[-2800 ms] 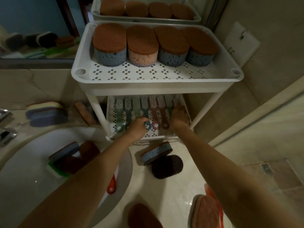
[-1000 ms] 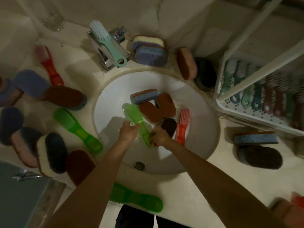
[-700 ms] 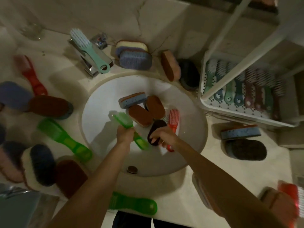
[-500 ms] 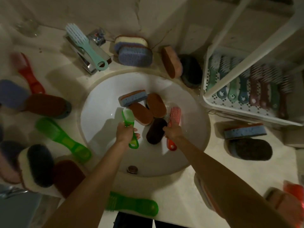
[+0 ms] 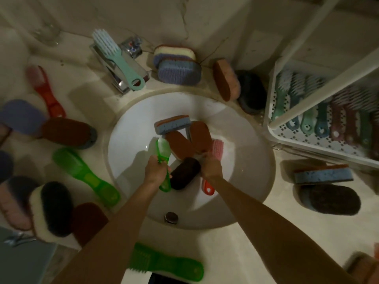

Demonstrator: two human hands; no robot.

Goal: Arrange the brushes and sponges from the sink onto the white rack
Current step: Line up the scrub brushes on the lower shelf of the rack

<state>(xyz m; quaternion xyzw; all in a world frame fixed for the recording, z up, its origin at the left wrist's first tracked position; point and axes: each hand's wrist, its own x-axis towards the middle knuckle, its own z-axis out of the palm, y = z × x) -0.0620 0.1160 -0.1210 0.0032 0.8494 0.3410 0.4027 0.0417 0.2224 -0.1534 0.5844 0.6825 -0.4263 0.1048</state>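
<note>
Progress looks partial. At the right edge of the pale stone counter [image 5: 235, 253], the white perforated plastic rack [image 5: 307, 144] already carries a row of long-handled scrub brushes [image 5: 322, 121], lying side by side on its lower shelf with their handles toward the front rim.

The round white sink [image 5: 127, 160] holds 6 pieces. 2 of them are being collected:
- The left hand [image 5: 156, 171] has its fingers wrapped around the handle of a translucent green plastic brush [image 5: 163, 150], which is at the basin's left-centre with its head pointing away from the person.
- The right hand [image 5: 211, 166] is closed over the neck of a coral-red plastic brush [image 5: 208, 187], just right of centre. Its handle sticks out below the hand and its pink bristle head shows above.

4 sponges are left in the bowl, all ungripped:
- a blue rectangular sponge with an orange top [image 5: 173, 125] toward the far rim
- 2 brown-topped oval sponges [image 5: 180, 146] touching each other at the middle
- a dark oval sponge [image 5: 184, 173] between the 2 hands

By my reading, these 2 brushes go to the rack next, and the sponges need at least 2 more trips. Further green brushes [image 5: 88, 175] and assorted sponges lie on the counter around the basin. I cannot tell whether those count toward the job.
</note>
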